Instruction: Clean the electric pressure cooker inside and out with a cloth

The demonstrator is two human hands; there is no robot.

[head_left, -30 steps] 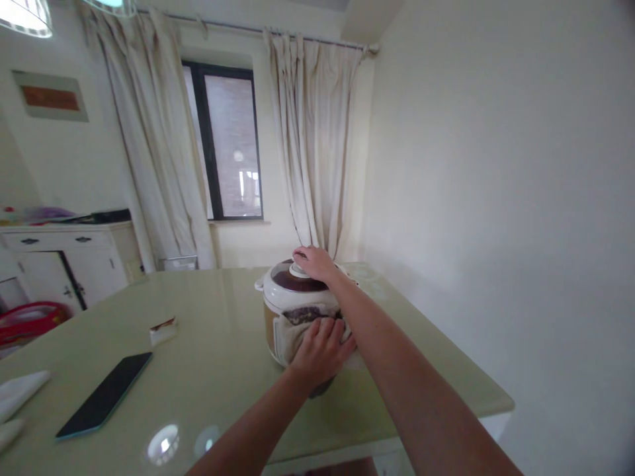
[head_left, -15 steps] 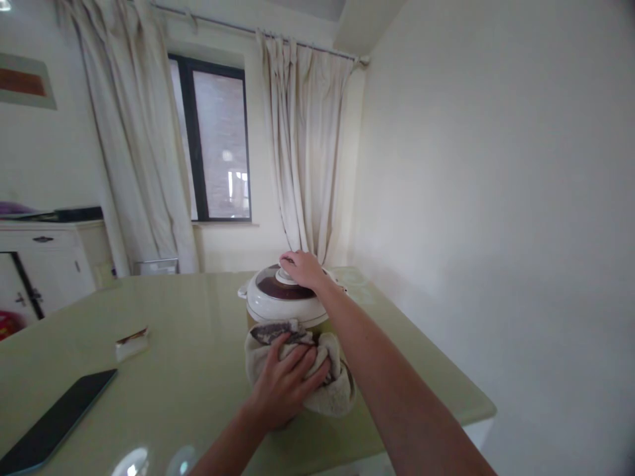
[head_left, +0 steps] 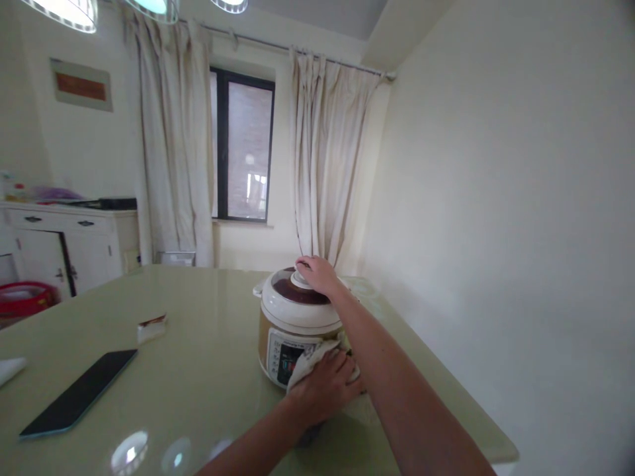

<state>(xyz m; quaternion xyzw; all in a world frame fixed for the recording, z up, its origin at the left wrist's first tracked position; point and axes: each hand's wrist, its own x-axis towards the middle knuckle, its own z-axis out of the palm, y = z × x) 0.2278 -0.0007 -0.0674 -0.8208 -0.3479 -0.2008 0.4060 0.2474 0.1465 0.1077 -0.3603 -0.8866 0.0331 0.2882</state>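
Observation:
A white and gold electric cooker (head_left: 297, 317) stands on the pale green glossy table (head_left: 198, 337). My right hand (head_left: 317, 274) is closed round the knob on top of its dark, see-through lid (head_left: 282, 285). Low at the cooker's front right, my left hand (head_left: 330, 383) presses a light cloth (head_left: 310, 360) against the body, fingers wrapped over it. The control panel (head_left: 282, 357) shows to the left of the cloth, which covers part of it. My right forearm hides the cooker's right side.
A dark flat slab (head_left: 82, 393) and a small opened packet (head_left: 151, 328) lie on the table at the left. A white object (head_left: 10, 369) is at the far left edge. Behind stand a white cabinet (head_left: 89, 231) and a red basin (head_left: 27, 299).
My left hand has moved the cloth to the right across the cooker's front, uncovering the control panel. My right hand stays on the knob. The view has turned left.

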